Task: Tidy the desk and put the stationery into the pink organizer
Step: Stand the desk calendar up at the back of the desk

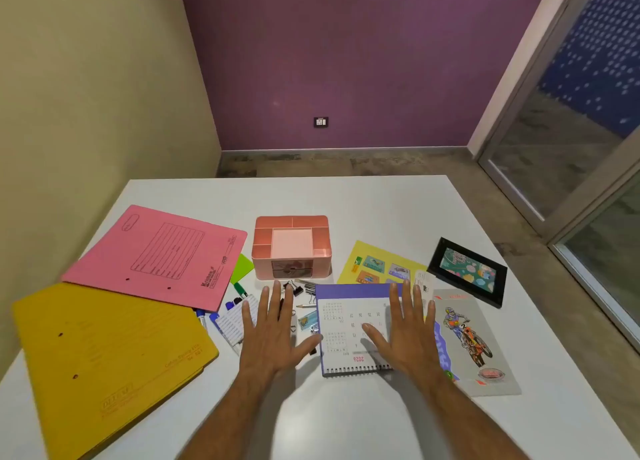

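Observation:
The pink organizer (291, 248) stands in the middle of the white desk (346, 199), its compartments showing nothing inside and a small drawer in its front. Just in front of it lie black binder clips (295, 288), a pencil (306, 305), markers (240, 290) and pens (202, 315), partly under the folders. My left hand (272, 331) hovers open, palm down, over this clutter. My right hand (403, 335) is spread open over a spiral-bound calendar (349, 331).
A pink folder (156, 255) and a yellow folder (100, 359) lie at the left. A yellow sticker sheet (377, 262), a black picture frame (467, 272) and a motorbike notebook (474, 341) lie at the right. A green sticky pad (242, 268) sits beside the organizer.

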